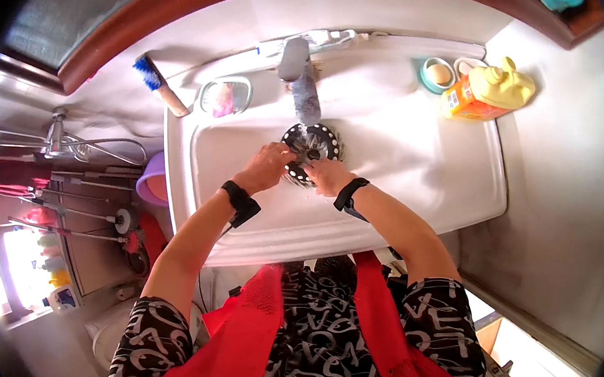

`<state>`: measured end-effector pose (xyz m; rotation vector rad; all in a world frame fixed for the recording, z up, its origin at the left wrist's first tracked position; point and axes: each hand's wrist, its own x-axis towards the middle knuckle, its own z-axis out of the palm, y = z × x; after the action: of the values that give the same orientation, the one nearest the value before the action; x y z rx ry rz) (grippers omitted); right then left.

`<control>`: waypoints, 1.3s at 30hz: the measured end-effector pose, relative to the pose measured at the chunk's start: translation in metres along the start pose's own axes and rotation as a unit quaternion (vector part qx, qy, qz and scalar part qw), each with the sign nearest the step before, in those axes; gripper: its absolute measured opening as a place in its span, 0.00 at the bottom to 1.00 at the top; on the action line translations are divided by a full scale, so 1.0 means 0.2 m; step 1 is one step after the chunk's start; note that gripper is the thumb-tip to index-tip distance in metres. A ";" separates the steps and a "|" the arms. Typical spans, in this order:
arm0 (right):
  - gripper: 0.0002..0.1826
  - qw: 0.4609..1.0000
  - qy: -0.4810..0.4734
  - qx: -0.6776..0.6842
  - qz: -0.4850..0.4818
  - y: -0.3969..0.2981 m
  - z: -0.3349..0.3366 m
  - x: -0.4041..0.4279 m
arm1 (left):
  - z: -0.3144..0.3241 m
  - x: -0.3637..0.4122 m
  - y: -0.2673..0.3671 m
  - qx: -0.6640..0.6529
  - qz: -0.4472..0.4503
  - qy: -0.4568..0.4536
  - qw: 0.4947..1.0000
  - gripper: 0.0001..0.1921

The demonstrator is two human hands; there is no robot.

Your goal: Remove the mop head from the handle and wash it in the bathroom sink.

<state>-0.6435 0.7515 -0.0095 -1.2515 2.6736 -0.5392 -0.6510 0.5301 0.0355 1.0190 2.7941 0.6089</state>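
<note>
Under the metal faucet [306, 88], a round black disc brush with white dots [332, 143] and dark bristles sits in the white sink [391, 170]. Water runs from the spout onto it. My left hand [268, 166] grips the disc's left rim with bent fingers. At its lower right side, my right hand [330, 176] has its fingers on the disc near the hub. Both wrists wear black bands. The fingertips are partly hidden against the brush.
A soap dish [245, 96] with pink soap and a blue-bristled brush [167, 91] lie left. A round soap container [424, 80] and a yellow-capped jug [485, 94] stand right. A purple basin [153, 179] is beside the sink; a wood-framed mirror [149, 21] hangs above.
</note>
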 end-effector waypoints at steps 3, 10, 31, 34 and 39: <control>0.09 0.998 -0.058 0.015 0.020 0.00 -0.02 0.04 | -0.08 -0.05 -0.09 -0.043 -0.193 -0.135 0.971 0.13; 0.18 0.970 -0.226 0.026 0.090 0.04 -0.48 -0.09 | 0.12 0.01 -0.24 -0.109 -0.166 -0.153 0.968 0.10; 0.18 0.950 -0.180 0.032 0.254 0.22 -0.53 -0.26 | 0.57 0.32 -0.14 -0.019 -0.152 -0.047 0.987 0.06; 0.18 0.947 -0.174 0.040 0.269 0.25 -0.49 -0.29 | 0.50 0.35 -0.09 -0.147 -0.244 -0.020 0.958 0.07; 0.17 0.955 -0.156 0.033 0.250 0.26 -0.47 -0.30 | 0.57 0.37 -0.11 -0.132 -0.274 0.002 0.953 0.09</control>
<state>-0.6680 0.8523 0.0560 -0.5432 2.5286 -0.3183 -0.6949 0.6004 -0.0748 0.1730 2.7067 0.8570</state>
